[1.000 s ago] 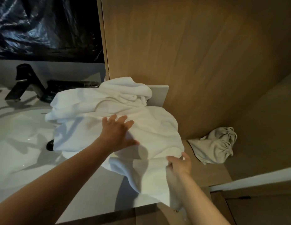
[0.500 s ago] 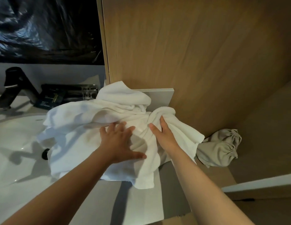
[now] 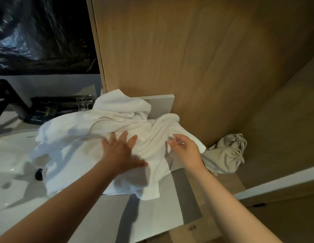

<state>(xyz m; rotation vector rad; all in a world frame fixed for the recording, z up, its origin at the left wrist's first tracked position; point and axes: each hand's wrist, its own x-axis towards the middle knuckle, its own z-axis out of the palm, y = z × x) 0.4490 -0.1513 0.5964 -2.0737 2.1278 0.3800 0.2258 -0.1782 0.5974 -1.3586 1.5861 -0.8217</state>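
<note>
While the towel (image 3: 79, 141) lies heaped on the counter (image 3: 170, 216), its length running left to right, the left hand (image 3: 120, 153) presses flat on its middle, fingers spread, and the right hand (image 3: 185, 149), nearer the right-hand fold, curls loosely, grip unconfirmed.

— What covers the arms?
— Bare skin only. The left forearm (image 3: 65, 207) and the right forearm (image 3: 231, 199) are uncovered from the wrist down to the edge of the view.
— And the hands?
— The left hand (image 3: 120, 155) and the right hand (image 3: 185, 149) are bare as well, wrists included.
— Any detail on the fingers?
— The left hand's fingers (image 3: 123, 138) show as plain, smooth shapes, and its thumb (image 3: 140, 163) is smeared by blur. The right hand's fingers (image 3: 178, 137) are blurred too, so the nails cannot be made out.
— The arms' shape?
— Smooth, broadening toward the lower edge. The left lies in shade, the right in brighter light.
</note>
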